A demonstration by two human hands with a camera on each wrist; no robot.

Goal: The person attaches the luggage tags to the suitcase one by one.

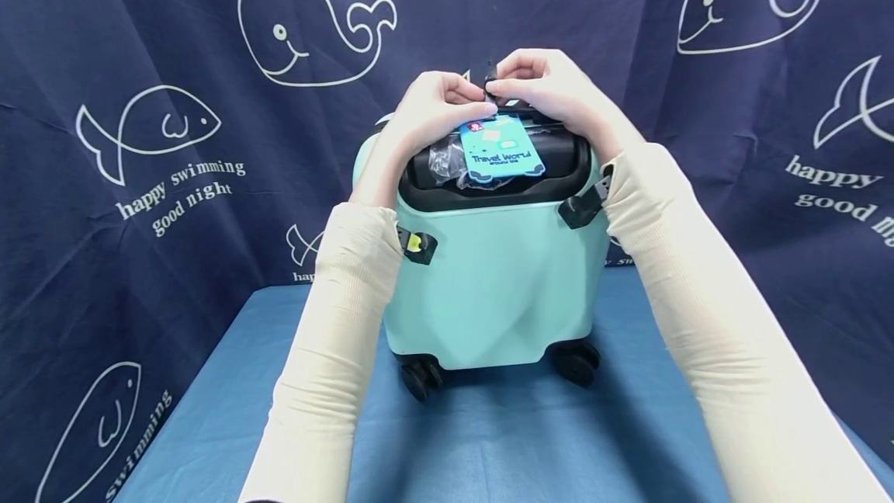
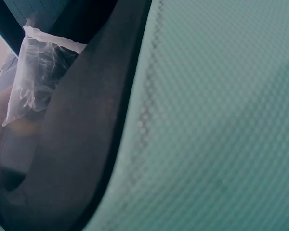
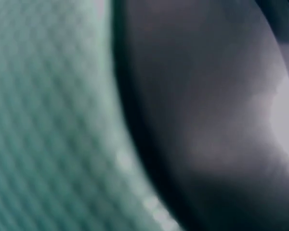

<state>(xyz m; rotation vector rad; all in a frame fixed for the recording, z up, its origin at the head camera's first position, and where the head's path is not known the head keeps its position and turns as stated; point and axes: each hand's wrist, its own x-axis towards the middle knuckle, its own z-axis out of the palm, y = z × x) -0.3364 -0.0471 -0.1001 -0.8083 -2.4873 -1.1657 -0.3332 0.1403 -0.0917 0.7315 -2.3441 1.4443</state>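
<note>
A mint-green suitcase [image 1: 489,286] with a black top panel [image 1: 567,152] stands upright on its wheels. Over that panel hangs a blue luggage tag [image 1: 501,147] printed "Travel World". My left hand [image 1: 434,109] pinches the tag's black strap [image 1: 491,88] just above the tag, thumb and fingers together. From the other side, my right hand [image 1: 552,90] pinches the same strap a little higher, near its upper end. Crinkled clear plastic [image 2: 36,77] lies behind the tag on the panel. Ribbed green shell [image 3: 43,125] fills much of the right wrist view.
A blue cloth [image 1: 517,441] covers the table under the suitcase. Close behind hangs a dark blue curtain [image 1: 447,6] with white whale and fish prints. Black wheels [image 1: 576,363] show at the suitcase's lower corners.
</note>
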